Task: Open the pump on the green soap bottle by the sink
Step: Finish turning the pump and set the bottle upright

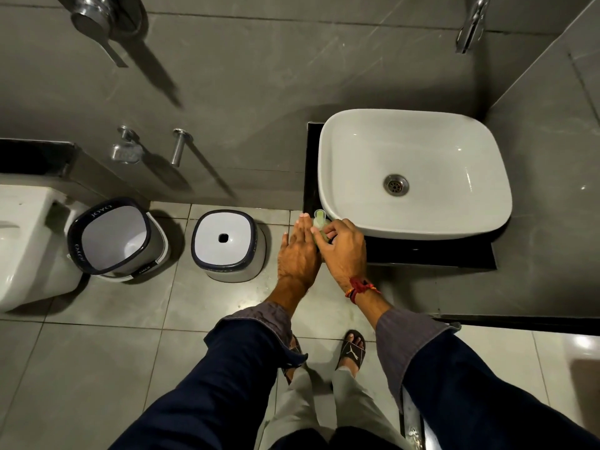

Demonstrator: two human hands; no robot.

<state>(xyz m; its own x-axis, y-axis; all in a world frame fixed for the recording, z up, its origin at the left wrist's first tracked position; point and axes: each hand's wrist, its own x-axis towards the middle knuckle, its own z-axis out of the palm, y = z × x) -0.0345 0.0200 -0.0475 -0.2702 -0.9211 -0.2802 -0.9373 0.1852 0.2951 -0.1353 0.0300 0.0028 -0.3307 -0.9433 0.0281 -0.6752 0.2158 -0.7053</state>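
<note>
The green soap bottle stands on the black counter at the sink's front left corner. Only its pale green pump head (pixel 319 218) and a sliver of its body show between my hands. My left hand (pixel 299 254) lies flat against the bottle's left side with the fingers straight. My right hand (pixel 343 246) curls around the bottle from the right, its fingertips just under the pump head. Most of the bottle's body is hidden by both hands.
A white basin (pixel 412 170) sits on a black counter (pixel 422 254); its tap (pixel 470 24) is on the wall above. On the floor to the left stand an open white bucket (pixel 117 238), an upturned stool (pixel 227 245) and a toilet (pixel 26 241).
</note>
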